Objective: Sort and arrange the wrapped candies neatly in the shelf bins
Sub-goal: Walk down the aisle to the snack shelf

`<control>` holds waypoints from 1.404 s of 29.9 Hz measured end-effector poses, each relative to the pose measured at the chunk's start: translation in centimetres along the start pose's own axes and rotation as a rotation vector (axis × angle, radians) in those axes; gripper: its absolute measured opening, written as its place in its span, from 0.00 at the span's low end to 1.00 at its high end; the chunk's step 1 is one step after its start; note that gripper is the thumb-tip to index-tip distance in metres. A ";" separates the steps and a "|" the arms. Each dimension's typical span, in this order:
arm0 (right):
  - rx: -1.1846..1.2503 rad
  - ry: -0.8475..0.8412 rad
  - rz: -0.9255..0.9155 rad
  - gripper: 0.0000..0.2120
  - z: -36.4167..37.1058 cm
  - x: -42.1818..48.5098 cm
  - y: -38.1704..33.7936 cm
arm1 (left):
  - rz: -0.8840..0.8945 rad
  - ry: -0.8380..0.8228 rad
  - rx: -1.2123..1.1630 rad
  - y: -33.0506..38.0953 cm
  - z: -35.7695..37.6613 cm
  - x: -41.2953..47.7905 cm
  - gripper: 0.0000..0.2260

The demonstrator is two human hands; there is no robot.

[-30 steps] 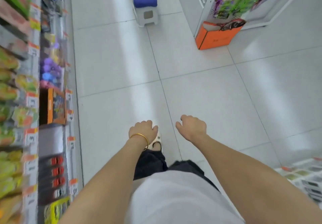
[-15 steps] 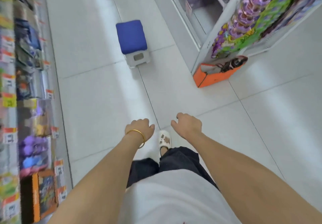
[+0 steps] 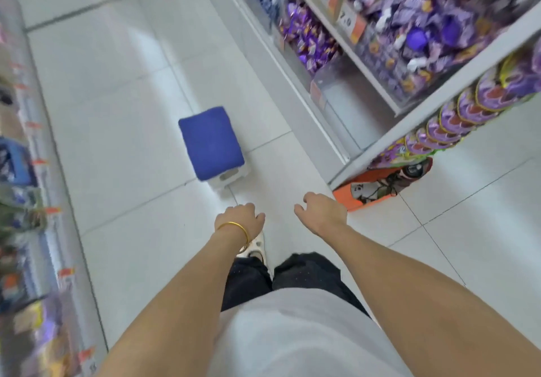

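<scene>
I stand in a shop aisle and look down at the white tiled floor. My left hand (image 3: 240, 219), with a gold bangle on the wrist, hangs in front of me with loosely curled fingers and holds nothing. My right hand (image 3: 322, 211) hangs beside it, also loosely curled and empty. Purple wrapped candies (image 3: 314, 42) fill clear bins on the white shelf unit (image 3: 377, 145) at the upper right, well beyond both hands. More purple candies (image 3: 424, 22) lie in the bin above.
A low stool with a blue cushion (image 3: 210, 142) stands on the floor ahead of my hands. An orange box (image 3: 377, 189) sits at the foot of the shelf end, under purple round packs (image 3: 456, 118). Blurred shelves of goods (image 3: 20, 171) line the left side.
The view has swung up and right as I walk; the stool and the candy shelf have come closer. Both hands stay in front of me, empty.
</scene>
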State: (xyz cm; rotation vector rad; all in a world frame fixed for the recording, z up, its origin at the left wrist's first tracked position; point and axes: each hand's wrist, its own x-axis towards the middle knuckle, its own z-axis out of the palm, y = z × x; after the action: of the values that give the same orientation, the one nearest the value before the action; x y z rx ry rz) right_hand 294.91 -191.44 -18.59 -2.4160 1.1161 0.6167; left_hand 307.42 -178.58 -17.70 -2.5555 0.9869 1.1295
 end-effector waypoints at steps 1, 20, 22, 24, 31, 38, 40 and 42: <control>0.037 0.008 0.024 0.20 -1.5 1.9 -0.5 | 0.015 0.003 0.031 0.0 -2.3 2.1 0.20; 0.208 0.105 0.296 0.19 -21.6 30.0 2.1 | 0.288 0.076 0.144 13.0 -30.3 29.0 0.19; 0.223 0.115 0.333 0.19 -22.9 31.6 2.7 | 0.325 0.064 0.177 13.9 -32.0 31.4 0.20; 0.220 0.116 0.372 0.20 -23.9 33.1 3.4 | 0.377 0.044 0.235 14.7 -33.6 34.0 0.20; 0.367 0.077 0.596 0.21 -24.1 39.3 3.3 | 0.601 -0.027 0.510 17.0 -38.7 44.0 0.20; 0.451 0.189 0.727 0.20 -17.2 45.3 0.9 | 0.907 0.024 0.539 16.7 -37.4 52.4 0.16; 0.367 0.278 0.744 0.22 -14.0 46.5 1.4 | 1.059 0.096 0.433 16.2 -35.5 54.6 0.19; 0.303 0.418 0.738 0.28 -10.9 47.6 2.0 | 1.245 0.180 0.342 15.3 -33.7 56.3 0.21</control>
State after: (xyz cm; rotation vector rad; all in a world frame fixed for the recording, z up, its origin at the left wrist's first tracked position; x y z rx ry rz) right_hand 323.47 -227.15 -35.97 -1.8722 2.1318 0.1094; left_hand 345.37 -232.22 -32.79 -1.6393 2.6745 0.7371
